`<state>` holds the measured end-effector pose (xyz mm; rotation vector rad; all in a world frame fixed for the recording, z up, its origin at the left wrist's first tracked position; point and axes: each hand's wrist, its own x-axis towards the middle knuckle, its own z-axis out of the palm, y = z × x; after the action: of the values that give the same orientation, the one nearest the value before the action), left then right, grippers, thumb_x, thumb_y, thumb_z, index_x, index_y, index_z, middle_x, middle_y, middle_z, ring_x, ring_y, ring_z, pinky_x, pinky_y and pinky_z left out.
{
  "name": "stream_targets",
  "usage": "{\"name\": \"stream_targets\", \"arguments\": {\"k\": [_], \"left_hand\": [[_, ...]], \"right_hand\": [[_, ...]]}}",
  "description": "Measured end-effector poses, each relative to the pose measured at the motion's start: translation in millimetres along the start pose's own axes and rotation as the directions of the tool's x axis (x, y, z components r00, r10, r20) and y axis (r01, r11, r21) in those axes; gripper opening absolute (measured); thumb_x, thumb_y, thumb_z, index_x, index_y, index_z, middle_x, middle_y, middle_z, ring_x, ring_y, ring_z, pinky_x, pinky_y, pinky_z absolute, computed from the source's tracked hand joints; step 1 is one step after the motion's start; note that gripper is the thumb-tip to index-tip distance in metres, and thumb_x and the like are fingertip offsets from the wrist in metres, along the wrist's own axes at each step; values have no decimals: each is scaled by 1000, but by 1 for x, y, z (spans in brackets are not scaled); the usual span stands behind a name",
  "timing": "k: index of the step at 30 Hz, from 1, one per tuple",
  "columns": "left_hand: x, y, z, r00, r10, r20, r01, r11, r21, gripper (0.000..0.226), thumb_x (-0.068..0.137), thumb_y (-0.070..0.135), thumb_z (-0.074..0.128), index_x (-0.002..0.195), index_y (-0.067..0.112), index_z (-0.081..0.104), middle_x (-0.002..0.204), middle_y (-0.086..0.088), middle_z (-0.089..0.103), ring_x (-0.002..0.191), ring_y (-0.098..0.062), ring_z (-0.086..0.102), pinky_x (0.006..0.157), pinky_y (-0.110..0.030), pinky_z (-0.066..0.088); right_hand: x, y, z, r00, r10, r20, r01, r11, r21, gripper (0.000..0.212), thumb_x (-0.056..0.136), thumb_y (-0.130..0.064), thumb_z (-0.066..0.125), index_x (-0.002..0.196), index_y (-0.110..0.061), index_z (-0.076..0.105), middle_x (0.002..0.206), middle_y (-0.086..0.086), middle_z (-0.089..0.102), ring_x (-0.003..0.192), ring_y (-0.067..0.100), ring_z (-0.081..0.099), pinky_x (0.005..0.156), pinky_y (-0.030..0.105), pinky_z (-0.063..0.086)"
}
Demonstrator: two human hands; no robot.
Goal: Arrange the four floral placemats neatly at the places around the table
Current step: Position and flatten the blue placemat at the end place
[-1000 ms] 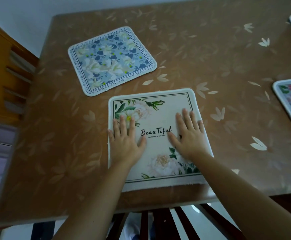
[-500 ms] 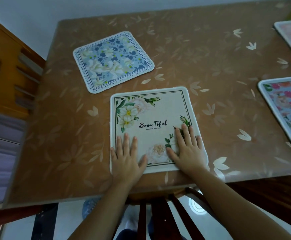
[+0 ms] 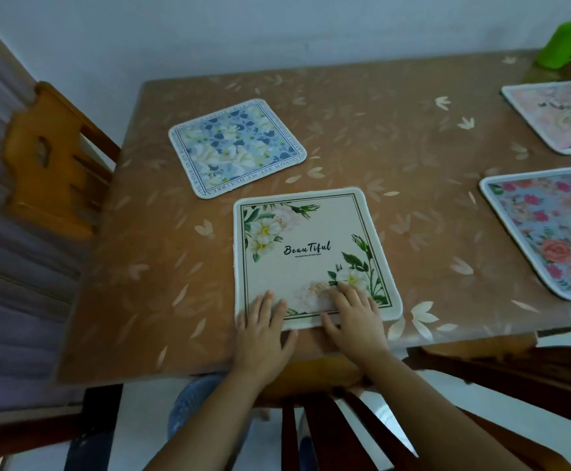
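On the near edge of the brown bench (image 3: 396, 171), both hands lie flat with fingers spread: the left hand (image 3: 263, 329) on the lower left corner of the cream "Beautiful" placemat (image 3: 311, 253), the right hand (image 3: 357, 317) on its lower edge. Beyond it, tilted, lies the blue placemat (image 3: 236, 147); at right lie the red-flowered placemat (image 3: 549, 229) and the pink placemat (image 3: 559, 113).
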<state>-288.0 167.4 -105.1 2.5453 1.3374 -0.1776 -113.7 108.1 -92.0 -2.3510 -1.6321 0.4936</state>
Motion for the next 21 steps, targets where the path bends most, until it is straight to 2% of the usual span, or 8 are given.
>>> {"name": "stream_targets", "arguments": {"k": [2,6,10,13,17,21], "left_hand": [[-12,-10,-11,1000,6,-14,-6,999,-31,59,92,52,27,143,23,17,154,-3,10,139,-18,2,112,-41,8],[-46,-30,-43,991,-27,-131,19,998,-66,56,91,48,34,140,20,29,151,-5,23,138,-22,10,111,-44,9],[-95,-48,-77,954,-28,-300,-1,995,-95,47,86,38,48,123,10,54,134,-15,50,128,-33,38,103,-55,26],[-135,-66,-93,924,-43,-380,6,995,-99,47,84,38,42,114,9,61,123,-16,58,119,-35,49,96,-58,34],[-188,-100,-105,894,-105,-436,49,989,-138,49,82,39,38,111,8,63,121,-15,60,117,-34,50,96,-57,35],[-238,-136,-108,861,-140,-488,83,987,-135,48,81,38,39,110,9,63,119,-15,62,114,-33,53,95,-56,37]], "right_hand": [[-9,-14,-7,998,-43,-50,42,999,-10,48,87,-39,49,130,-17,42,137,6,46,130,24,36,108,44,27],[-30,-54,-16,977,-151,-151,146,988,-43,40,83,-30,59,120,-15,53,128,8,56,123,27,46,104,47,35],[-54,-107,-27,942,-258,-214,239,965,-110,39,76,-27,68,112,-14,58,118,9,62,113,29,55,94,48,44],[-75,-151,-33,918,-327,-223,298,942,-154,41,74,-26,70,111,-14,58,116,8,64,111,28,57,91,45,47],[-109,-209,-33,895,-379,-235,341,921,-187,41,76,-28,67,113,-14,58,118,9,63,114,29,55,93,46,46],[-142,-263,-21,880,-410,-240,388,912,-135,40,81,-28,63,117,-15,56,124,8,59,120,29,50,99,48,41]]}}
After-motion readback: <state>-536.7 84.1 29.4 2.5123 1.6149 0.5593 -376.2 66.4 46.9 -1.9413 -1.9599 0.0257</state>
